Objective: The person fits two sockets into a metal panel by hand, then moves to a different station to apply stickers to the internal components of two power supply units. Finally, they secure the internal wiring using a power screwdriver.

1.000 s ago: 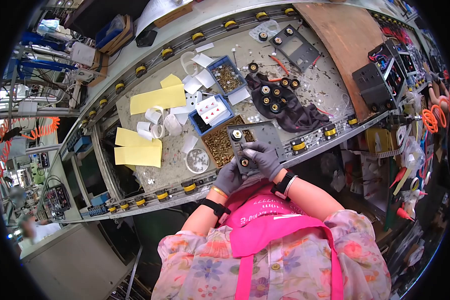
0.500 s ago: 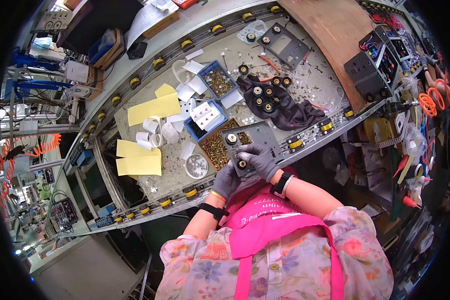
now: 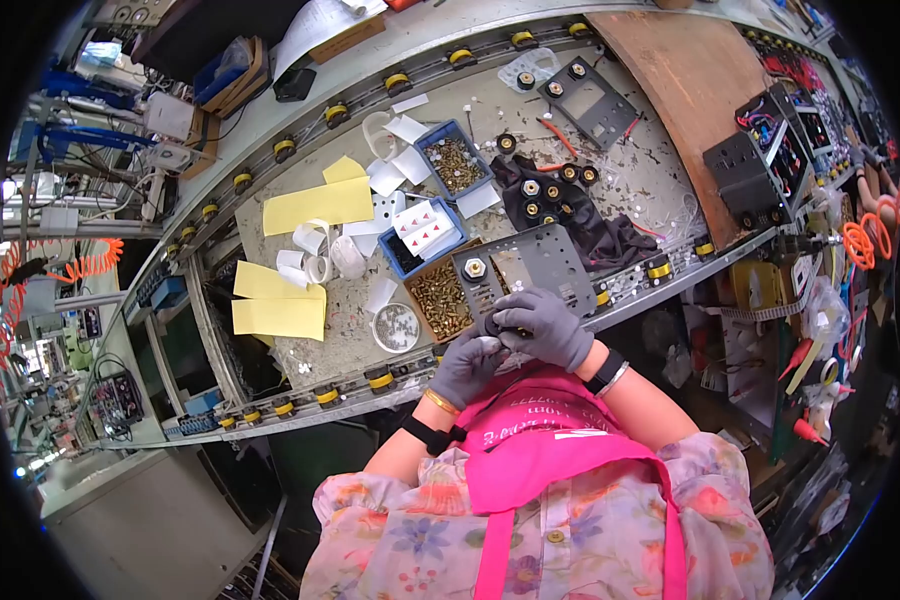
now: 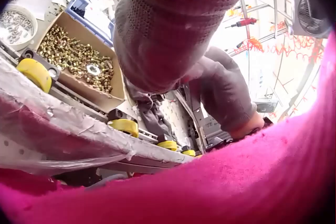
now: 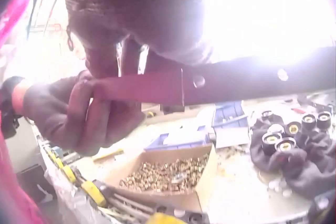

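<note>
A flat dark grey metal panel (image 3: 552, 262) is held at the near edge of the bench, overlapping a cardboard box of brass parts. A black terminal with a brass hex nut (image 3: 475, 268) stands on its far left corner. My gloved left hand (image 3: 467, 365) grips the panel's near end; in the right wrist view its fingers (image 5: 94, 121) curl at the panel edge (image 5: 226, 83). My gloved right hand (image 3: 548, 328) pinches a dark round terminal (image 3: 491, 322) at the panel's near side, mostly covered by fingers.
The cardboard box (image 4: 102, 100) of brass parts adjoins blue bins (image 3: 438, 262). Several black terminals (image 3: 568, 173) lie on a dark cloth (image 3: 610, 240). Another grey panel (image 3: 610, 122) lies farther back. Yellow rollers (image 3: 380, 378) line the bench edge; a white round tub (image 3: 396, 347) sits left.
The panel has turned and shifted slightly to the far right. My right hand has come nearer my left, its fingers now covering the near terminal, which showed its brass centre earlier.
</note>
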A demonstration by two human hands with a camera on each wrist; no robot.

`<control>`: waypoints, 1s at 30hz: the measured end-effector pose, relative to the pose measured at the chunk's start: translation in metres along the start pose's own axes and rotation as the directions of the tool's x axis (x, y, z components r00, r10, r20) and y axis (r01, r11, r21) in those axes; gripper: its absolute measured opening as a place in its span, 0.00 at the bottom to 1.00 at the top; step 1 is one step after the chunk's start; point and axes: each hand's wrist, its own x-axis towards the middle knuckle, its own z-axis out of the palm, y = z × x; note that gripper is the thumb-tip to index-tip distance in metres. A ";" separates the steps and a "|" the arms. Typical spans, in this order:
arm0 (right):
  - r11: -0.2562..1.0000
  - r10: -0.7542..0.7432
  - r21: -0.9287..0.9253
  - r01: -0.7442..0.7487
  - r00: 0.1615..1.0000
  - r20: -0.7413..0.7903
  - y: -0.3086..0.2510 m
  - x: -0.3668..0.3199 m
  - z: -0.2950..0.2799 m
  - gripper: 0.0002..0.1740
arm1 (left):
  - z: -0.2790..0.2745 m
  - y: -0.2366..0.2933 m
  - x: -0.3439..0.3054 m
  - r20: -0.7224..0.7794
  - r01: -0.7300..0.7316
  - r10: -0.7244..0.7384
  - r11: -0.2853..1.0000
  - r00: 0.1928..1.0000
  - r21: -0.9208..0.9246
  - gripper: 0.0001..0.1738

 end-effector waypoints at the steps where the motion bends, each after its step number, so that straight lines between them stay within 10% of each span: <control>1: 0.995 -0.043 -0.086 0.045 0.999 0.021 -0.004 0.004 -0.004 0.12 | 0.001 -0.001 0.000 0.021 0.002 -0.002 1.000 1.000 -0.007 0.18; 6: 0.913 0.041 -0.405 0.056 0.973 0.227 -0.034 0.016 -0.021 0.10 | 0.008 -0.003 -0.007 0.094 0.000 0.008 0.996 0.996 -0.084 0.20; 30: 0.973 -0.140 -0.162 0.166 0.978 0.156 -0.102 0.059 -0.085 0.27 | 0.078 0.021 -0.037 0.191 -0.333 0.349 0.936 0.917 -0.112 0.24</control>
